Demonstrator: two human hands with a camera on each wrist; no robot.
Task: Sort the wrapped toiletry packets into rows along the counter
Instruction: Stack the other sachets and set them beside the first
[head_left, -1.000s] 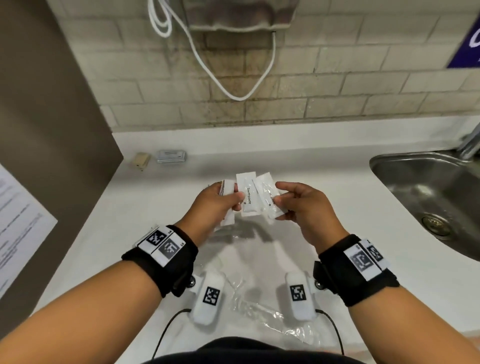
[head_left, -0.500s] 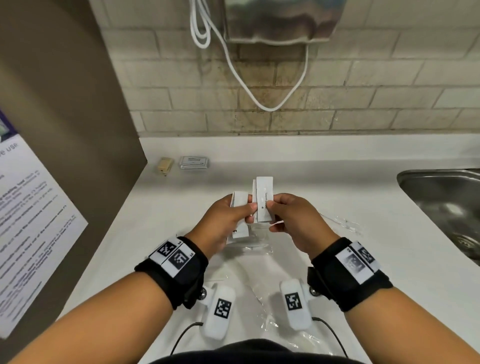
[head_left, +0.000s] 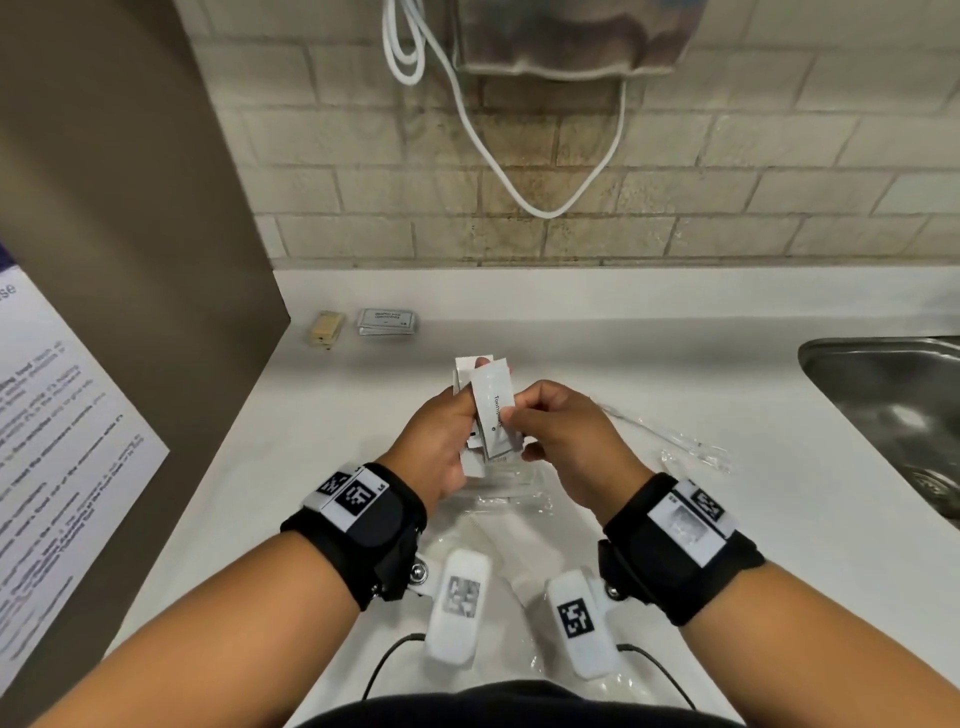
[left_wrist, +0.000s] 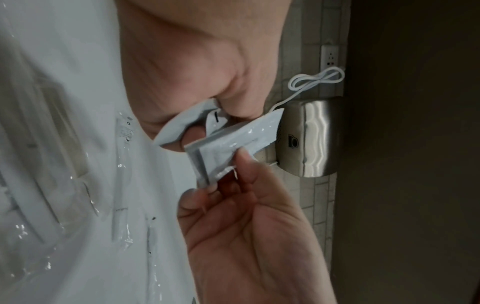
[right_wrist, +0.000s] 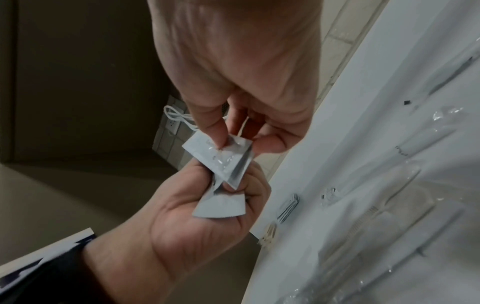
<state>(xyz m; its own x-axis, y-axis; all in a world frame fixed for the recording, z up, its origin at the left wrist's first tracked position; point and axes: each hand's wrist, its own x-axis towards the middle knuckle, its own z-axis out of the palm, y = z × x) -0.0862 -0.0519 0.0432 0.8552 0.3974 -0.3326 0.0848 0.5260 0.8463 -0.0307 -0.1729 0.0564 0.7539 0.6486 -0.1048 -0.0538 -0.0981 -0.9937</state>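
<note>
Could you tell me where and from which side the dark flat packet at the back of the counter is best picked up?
My judgement: pinch the dark flat packet across its two long edges, coming straight down from above. It lies flat on the counter, so there is no underside to hook, and the small tan block sits close beside its left end.

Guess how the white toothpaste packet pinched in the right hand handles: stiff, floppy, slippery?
Probably light and thin: the right hand holds the toothpaste packet by fingertips alone. Likely semi-flexible, since a packet held in the left hand curls in the left wrist view. Its glossy wrap shows highlights, so it may slide against the other packets.
</note>
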